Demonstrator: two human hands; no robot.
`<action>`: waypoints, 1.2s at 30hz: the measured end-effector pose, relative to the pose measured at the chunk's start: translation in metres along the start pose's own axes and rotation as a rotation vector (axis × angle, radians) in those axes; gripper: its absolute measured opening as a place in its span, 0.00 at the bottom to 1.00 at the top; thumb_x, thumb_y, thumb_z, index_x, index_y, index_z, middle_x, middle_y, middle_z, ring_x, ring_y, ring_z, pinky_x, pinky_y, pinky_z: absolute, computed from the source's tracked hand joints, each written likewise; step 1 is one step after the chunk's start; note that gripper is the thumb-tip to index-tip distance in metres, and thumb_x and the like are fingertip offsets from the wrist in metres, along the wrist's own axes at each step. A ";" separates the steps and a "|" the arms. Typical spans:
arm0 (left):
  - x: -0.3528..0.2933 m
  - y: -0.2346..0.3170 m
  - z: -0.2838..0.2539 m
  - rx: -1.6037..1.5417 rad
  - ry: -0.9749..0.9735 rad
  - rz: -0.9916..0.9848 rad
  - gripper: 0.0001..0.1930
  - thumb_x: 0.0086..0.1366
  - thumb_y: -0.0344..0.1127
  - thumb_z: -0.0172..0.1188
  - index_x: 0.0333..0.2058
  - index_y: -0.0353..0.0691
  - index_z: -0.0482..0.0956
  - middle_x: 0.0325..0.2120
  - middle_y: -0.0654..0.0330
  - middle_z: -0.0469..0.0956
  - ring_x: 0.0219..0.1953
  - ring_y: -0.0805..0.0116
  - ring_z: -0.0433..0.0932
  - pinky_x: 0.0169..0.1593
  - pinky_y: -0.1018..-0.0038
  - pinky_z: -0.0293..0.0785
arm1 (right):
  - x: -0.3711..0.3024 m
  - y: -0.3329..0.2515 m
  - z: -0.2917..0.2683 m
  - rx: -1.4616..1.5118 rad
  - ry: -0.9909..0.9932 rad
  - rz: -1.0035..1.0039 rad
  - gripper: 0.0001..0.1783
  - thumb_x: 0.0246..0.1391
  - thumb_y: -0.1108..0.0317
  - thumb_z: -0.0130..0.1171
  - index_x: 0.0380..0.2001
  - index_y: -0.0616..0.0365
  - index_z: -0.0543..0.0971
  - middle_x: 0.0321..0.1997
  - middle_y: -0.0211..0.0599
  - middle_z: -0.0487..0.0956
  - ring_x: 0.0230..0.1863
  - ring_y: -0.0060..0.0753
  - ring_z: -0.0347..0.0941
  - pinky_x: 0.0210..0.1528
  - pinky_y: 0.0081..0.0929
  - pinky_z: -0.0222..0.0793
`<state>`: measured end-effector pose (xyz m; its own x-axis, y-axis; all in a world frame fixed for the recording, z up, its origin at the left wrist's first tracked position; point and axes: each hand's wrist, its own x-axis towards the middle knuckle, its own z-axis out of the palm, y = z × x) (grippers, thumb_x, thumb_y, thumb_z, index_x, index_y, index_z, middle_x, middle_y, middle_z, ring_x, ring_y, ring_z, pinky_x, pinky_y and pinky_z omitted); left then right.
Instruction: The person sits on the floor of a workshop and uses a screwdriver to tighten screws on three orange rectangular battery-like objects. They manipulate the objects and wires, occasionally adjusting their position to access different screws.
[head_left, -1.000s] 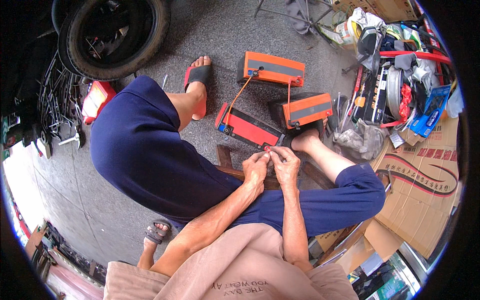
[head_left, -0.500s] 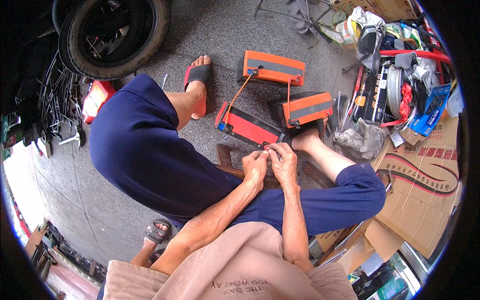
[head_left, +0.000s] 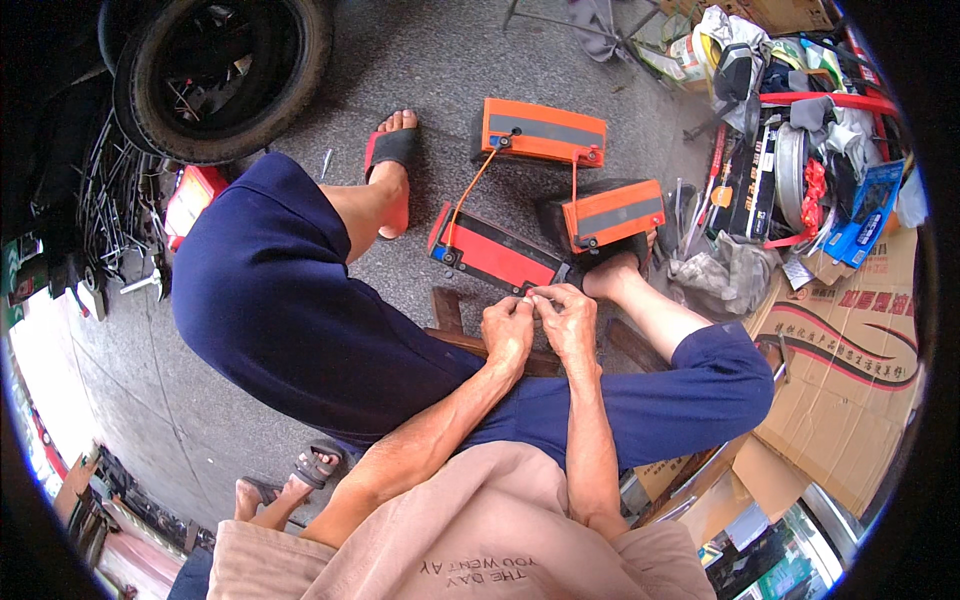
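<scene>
My left hand [head_left: 509, 331] and my right hand [head_left: 569, 324] meet at the near right end of a battery with a red top [head_left: 497, 255]. Fingertips and thumbs on both are pinched together by its corner terminal, and whatever small thing they grip is hidden. Beyond lie two batteries with orange tops and grey stripes, one farther back [head_left: 545, 131] and one to the right [head_left: 613, 213]. A thin orange cable [head_left: 469, 195] runs from the red-topped battery to the back one. A second short cable [head_left: 575, 180] joins the two orange-topped ones.
My feet flank the batteries. A wooden piece [head_left: 447, 312] lies beside my left hand. Tires [head_left: 315, 100] stand far left, a hammer [head_left: 150, 281] below them. Packages and tools pile up at right, near a cardboard sheet [head_left: 845, 350]. Another person's sandalled foot [head_left: 316, 463] is behind at lower left.
My hands stay at the same battery corner, with only slight finger movement. At lower left, more of the other person's feet has come into view. The whole picture has shifted slightly.
</scene>
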<state>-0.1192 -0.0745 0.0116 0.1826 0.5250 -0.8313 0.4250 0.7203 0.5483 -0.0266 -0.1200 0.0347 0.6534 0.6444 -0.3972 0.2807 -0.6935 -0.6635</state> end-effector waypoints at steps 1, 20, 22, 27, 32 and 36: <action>0.001 0.001 0.000 0.060 0.009 0.014 0.15 0.63 0.37 0.60 0.37 0.28 0.84 0.27 0.53 0.83 0.31 0.68 0.79 0.37 0.69 0.75 | -0.001 -0.002 0.000 0.029 0.011 0.028 0.09 0.52 0.68 0.65 0.34 0.60 0.87 0.33 0.44 0.83 0.34 0.41 0.81 0.40 0.32 0.76; 0.001 0.028 -0.011 0.807 -0.094 0.784 0.10 0.52 0.25 0.60 0.36 0.36 0.77 0.35 0.49 0.74 0.36 0.46 0.80 0.38 0.53 0.76 | 0.009 -0.001 -0.004 -0.152 -0.023 0.095 0.09 0.49 0.68 0.63 0.32 0.60 0.86 0.36 0.51 0.83 0.39 0.55 0.81 0.43 0.44 0.75; 0.003 0.027 -0.012 0.866 -0.083 0.836 0.10 0.52 0.25 0.60 0.35 0.36 0.77 0.34 0.50 0.74 0.35 0.47 0.80 0.37 0.54 0.77 | 0.013 -0.008 -0.009 -0.237 -0.057 0.055 0.09 0.48 0.67 0.62 0.32 0.60 0.85 0.35 0.53 0.83 0.38 0.57 0.80 0.42 0.45 0.75; 0.004 0.023 -0.008 0.936 -0.043 0.910 0.09 0.53 0.27 0.61 0.34 0.38 0.76 0.34 0.51 0.73 0.34 0.49 0.81 0.35 0.57 0.78 | 0.022 -0.011 -0.016 -0.304 -0.146 0.050 0.08 0.48 0.68 0.61 0.28 0.60 0.85 0.32 0.57 0.81 0.37 0.61 0.79 0.41 0.50 0.75; 0.008 0.013 -0.008 0.835 0.020 0.951 0.09 0.53 0.27 0.62 0.33 0.42 0.75 0.33 0.52 0.72 0.32 0.46 0.79 0.33 0.55 0.75 | 0.023 -0.011 -0.014 -0.330 -0.172 0.033 0.08 0.47 0.68 0.61 0.28 0.61 0.84 0.31 0.60 0.81 0.38 0.62 0.79 0.42 0.52 0.75; 0.008 0.013 -0.010 0.794 0.016 0.914 0.10 0.53 0.27 0.64 0.35 0.42 0.79 0.33 0.52 0.73 0.32 0.46 0.79 0.34 0.56 0.75 | 0.026 -0.005 -0.010 -0.327 -0.155 0.004 0.09 0.47 0.69 0.60 0.30 0.62 0.85 0.33 0.58 0.82 0.39 0.61 0.80 0.44 0.50 0.76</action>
<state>-0.1205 -0.0564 0.0133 0.6912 0.7041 -0.1626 0.5717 -0.3952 0.7190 -0.0043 -0.1032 0.0338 0.5476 0.6651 -0.5077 0.5045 -0.7465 -0.4339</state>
